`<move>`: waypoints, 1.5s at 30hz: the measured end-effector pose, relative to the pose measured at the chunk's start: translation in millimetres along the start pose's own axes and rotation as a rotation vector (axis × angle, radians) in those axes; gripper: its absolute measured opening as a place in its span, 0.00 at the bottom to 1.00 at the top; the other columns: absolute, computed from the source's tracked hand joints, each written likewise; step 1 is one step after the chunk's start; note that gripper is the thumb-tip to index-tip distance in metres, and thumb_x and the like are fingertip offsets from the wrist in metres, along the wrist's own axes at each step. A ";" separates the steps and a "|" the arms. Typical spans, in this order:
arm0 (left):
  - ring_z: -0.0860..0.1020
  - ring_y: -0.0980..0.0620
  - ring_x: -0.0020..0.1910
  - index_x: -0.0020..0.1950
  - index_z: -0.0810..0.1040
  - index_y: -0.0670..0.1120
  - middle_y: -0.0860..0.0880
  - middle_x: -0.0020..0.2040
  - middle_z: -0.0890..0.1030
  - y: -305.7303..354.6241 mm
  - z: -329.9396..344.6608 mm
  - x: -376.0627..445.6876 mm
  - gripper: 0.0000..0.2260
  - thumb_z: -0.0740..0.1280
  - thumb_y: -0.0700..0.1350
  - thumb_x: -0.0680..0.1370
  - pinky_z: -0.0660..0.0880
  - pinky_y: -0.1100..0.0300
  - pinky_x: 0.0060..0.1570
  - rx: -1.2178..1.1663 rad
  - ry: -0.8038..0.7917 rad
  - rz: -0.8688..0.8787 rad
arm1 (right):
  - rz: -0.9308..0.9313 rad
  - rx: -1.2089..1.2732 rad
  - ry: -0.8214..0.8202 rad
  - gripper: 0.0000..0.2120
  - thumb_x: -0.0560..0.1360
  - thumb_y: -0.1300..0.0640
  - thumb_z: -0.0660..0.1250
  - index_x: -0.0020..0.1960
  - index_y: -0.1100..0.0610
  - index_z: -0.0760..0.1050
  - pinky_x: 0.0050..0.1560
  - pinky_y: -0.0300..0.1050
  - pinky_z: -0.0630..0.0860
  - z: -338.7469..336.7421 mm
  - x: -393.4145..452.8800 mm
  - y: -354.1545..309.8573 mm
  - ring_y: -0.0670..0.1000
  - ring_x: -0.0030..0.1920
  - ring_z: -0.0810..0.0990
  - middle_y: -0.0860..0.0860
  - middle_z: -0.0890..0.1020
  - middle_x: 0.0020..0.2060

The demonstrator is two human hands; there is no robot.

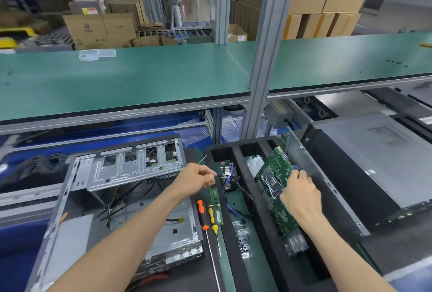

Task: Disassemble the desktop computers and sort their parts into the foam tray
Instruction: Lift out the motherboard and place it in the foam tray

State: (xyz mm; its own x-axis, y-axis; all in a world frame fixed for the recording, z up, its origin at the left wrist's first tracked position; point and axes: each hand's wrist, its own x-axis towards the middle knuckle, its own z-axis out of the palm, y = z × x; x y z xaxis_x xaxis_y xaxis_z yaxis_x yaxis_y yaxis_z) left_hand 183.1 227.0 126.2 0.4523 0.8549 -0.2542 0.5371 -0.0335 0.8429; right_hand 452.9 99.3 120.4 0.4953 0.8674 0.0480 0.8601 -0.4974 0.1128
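Note:
An open grey desktop case point(131, 198) lies at the lower left, its drive cage tilted up. To its right sits the black foam tray point(240, 170) with long slots. My right hand point(301, 196) grips a green motherboard point(275, 174) that stands tilted in the right slot, on clear bubble wrap. My left hand point(198, 178) pinches the top end of a green RAM stick point(216, 205) lying on the tray's left wall. The middle slot holds a heatsink with a fan point(228, 178), a blue cable and a small bag of screws point(243, 235).
Two screwdrivers, one with an orange handle point(202, 214) and one with a yellow handle point(212, 219), lie between case and tray. A second closed computer point(364, 163) lies at the right. A green shelf point(140, 76) spans above the bench, with cardboard boxes behind.

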 end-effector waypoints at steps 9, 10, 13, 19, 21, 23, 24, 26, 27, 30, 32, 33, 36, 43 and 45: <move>0.84 0.55 0.45 0.48 0.84 0.55 0.53 0.44 0.86 -21.9 -41.5 -27.2 0.10 0.67 0.41 0.80 0.82 0.57 0.51 -0.028 0.133 0.002 | -0.313 0.132 0.070 0.08 0.76 0.56 0.63 0.54 0.56 0.71 0.30 0.44 0.61 -21.0 -8.8 -106.5 0.55 0.46 0.81 0.51 0.77 0.49; 0.84 0.57 0.44 0.48 0.84 0.54 0.53 0.43 0.86 -26.1 -48.3 -31.8 0.09 0.68 0.41 0.80 0.82 0.57 0.51 -0.030 0.150 -0.009 | -0.354 0.155 0.078 0.09 0.75 0.56 0.64 0.54 0.57 0.71 0.30 0.44 0.61 -23.4 -11.5 -118.9 0.56 0.46 0.81 0.52 0.77 0.49; 0.84 0.55 0.45 0.47 0.85 0.56 0.54 0.42 0.86 -40.5 -67.2 -47.6 0.10 0.69 0.42 0.80 0.81 0.58 0.51 -0.024 0.191 -0.048 | -0.469 0.185 0.095 0.10 0.76 0.55 0.64 0.56 0.56 0.72 0.31 0.44 0.63 -27.7 -21.8 -155.1 0.55 0.45 0.81 0.51 0.77 0.49; 0.82 0.61 0.38 0.50 0.85 0.54 0.57 0.39 0.85 -68.6 -90.5 -77.0 0.06 0.69 0.44 0.79 0.73 0.71 0.34 -0.020 0.269 -0.087 | -0.600 0.157 0.081 0.10 0.77 0.53 0.62 0.56 0.55 0.69 0.33 0.46 0.64 -33.2 -46.8 -209.7 0.55 0.48 0.80 0.51 0.75 0.51; 0.82 0.63 0.41 0.51 0.85 0.55 0.58 0.42 0.85 -77.5 -95.7 -85.9 0.07 0.69 0.44 0.79 0.74 0.68 0.39 -0.004 0.281 -0.088 | -0.620 0.162 0.077 0.10 0.77 0.54 0.63 0.57 0.55 0.69 0.33 0.46 0.64 -32.7 -54.0 -221.4 0.54 0.51 0.79 0.51 0.74 0.52; 0.82 0.59 0.48 0.53 0.85 0.53 0.57 0.47 0.85 -86.0 -101.5 -94.7 0.07 0.69 0.44 0.79 0.77 0.62 0.49 0.034 0.287 -0.088 | -0.659 0.170 0.063 0.12 0.77 0.55 0.63 0.60 0.55 0.69 0.36 0.47 0.68 -30.3 -59.2 -229.4 0.54 0.55 0.76 0.51 0.73 0.55; 0.82 0.57 0.50 0.54 0.85 0.52 0.56 0.48 0.85 -90.2 -104.2 -99.8 0.07 0.69 0.44 0.79 0.77 0.60 0.53 0.073 0.285 -0.084 | -0.693 0.183 0.051 0.13 0.77 0.56 0.63 0.61 0.55 0.70 0.41 0.47 0.71 -28.4 -61.5 -231.5 0.54 0.57 0.75 0.51 0.73 0.57; 0.81 0.57 0.51 0.55 0.85 0.51 0.56 0.48 0.84 -99.8 -109.0 -111.2 0.07 0.69 0.44 0.80 0.75 0.62 0.56 0.201 0.285 -0.052 | -0.787 0.208 0.035 0.16 0.78 0.55 0.62 0.65 0.55 0.71 0.56 0.49 0.70 -24.7 -66.4 -233.0 0.55 0.61 0.73 0.51 0.74 0.60; 0.81 0.57 0.51 0.55 0.85 0.50 0.55 0.48 0.84 -105.2 -110.7 -118.0 0.07 0.68 0.44 0.80 0.73 0.64 0.55 0.271 0.290 -0.026 | -0.838 0.226 0.026 0.17 0.78 0.53 0.62 0.66 0.55 0.71 0.61 0.49 0.68 -23.3 -70.7 -233.4 0.55 0.62 0.73 0.51 0.74 0.61; 0.79 0.58 0.45 0.53 0.84 0.49 0.55 0.47 0.83 -124.7 -110.3 -142.8 0.07 0.67 0.47 0.81 0.74 0.63 0.49 0.431 0.261 0.037 | -0.984 0.308 -0.109 0.18 0.81 0.43 0.58 0.63 0.54 0.75 0.58 0.50 0.70 -15.8 -89.8 -234.1 0.56 0.58 0.77 0.51 0.79 0.57; 0.77 0.55 0.43 0.47 0.82 0.49 0.54 0.43 0.81 -139.8 -104.9 -158.8 0.10 0.64 0.51 0.82 0.75 0.56 0.47 0.590 0.204 0.038 | -1.048 0.293 -0.228 0.23 0.80 0.35 0.54 0.58 0.52 0.75 0.49 0.50 0.71 -6.6 -104.0 -233.1 0.56 0.53 0.79 0.51 0.81 0.53; 0.77 0.53 0.42 0.44 0.79 0.49 0.53 0.42 0.80 -146.2 -101.6 -165.9 0.13 0.62 0.54 0.82 0.74 0.54 0.46 0.663 0.176 0.025 | -1.076 0.249 -0.242 0.27 0.79 0.30 0.51 0.54 0.50 0.75 0.44 0.50 0.70 -1.7 -108.5 -231.9 0.56 0.49 0.79 0.50 0.82 0.49; 0.75 0.51 0.38 0.36 0.71 0.49 0.52 0.36 0.76 -153.8 -91.8 -183.3 0.22 0.53 0.61 0.83 0.68 0.54 0.38 0.792 0.175 0.053 | -1.150 0.119 -0.163 0.34 0.73 0.22 0.44 0.43 0.51 0.68 0.36 0.50 0.62 5.5 -119.5 -227.7 0.60 0.39 0.77 0.52 0.78 0.36; 0.73 0.47 0.25 0.34 0.72 0.50 0.51 0.25 0.74 -164.4 -68.0 -204.3 0.20 0.54 0.52 0.85 0.76 0.55 0.52 1.061 0.426 0.191 | -1.146 0.054 -0.101 0.27 0.79 0.32 0.54 0.53 0.56 0.73 0.38 0.52 0.66 10.4 -127.6 -224.6 0.63 0.46 0.81 0.57 0.81 0.44; 0.70 0.48 0.22 0.31 0.69 0.50 0.51 0.22 0.70 -164.6 -64.8 -204.6 0.19 0.58 0.47 0.83 0.77 0.56 0.49 1.101 0.465 0.212 | -1.135 0.064 -0.091 0.27 0.80 0.33 0.54 0.55 0.57 0.73 0.39 0.52 0.65 12.0 -130.4 -223.8 0.63 0.46 0.80 0.58 0.82 0.45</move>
State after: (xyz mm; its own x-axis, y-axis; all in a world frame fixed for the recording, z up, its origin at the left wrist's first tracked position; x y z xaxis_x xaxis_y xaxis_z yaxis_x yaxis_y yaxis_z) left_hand -44.0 91.1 70.2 0.4271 0.8758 0.2249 0.9034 -0.4240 -0.0643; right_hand 197.3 97.3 77.0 -0.5683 0.8138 -0.1216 0.8203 0.5719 -0.0057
